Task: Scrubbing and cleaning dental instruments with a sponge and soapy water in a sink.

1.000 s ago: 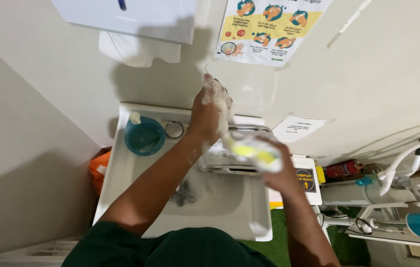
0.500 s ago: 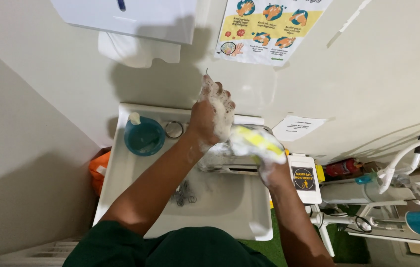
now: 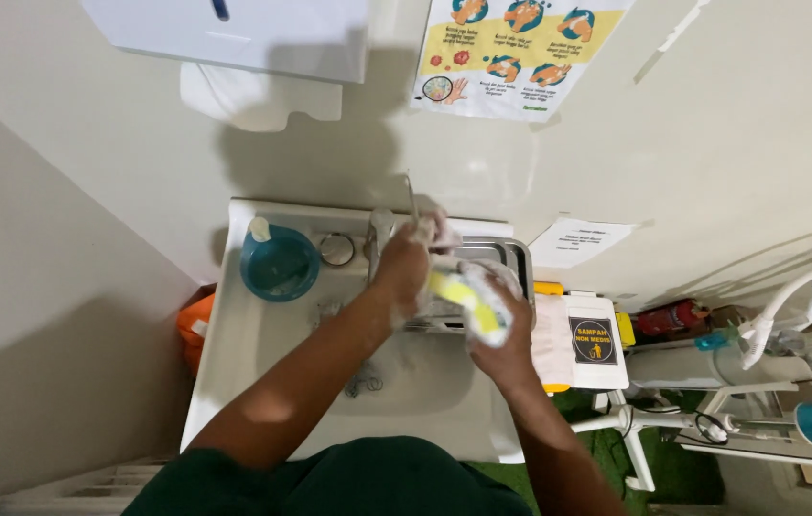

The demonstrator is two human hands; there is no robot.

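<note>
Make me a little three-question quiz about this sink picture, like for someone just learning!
1. True or false: the right hand holds a yellow sponge.
2. Which stands at the back left of the white sink? A) a teal bowl B) a red kettle C) a glass jar
3. Fill in: the left hand is covered in white ____ and holds a thin metal utensil.

Key
1. True.
2. A: the teal bowl sits left of the left hand.
3. Foam (soap suds).
</note>
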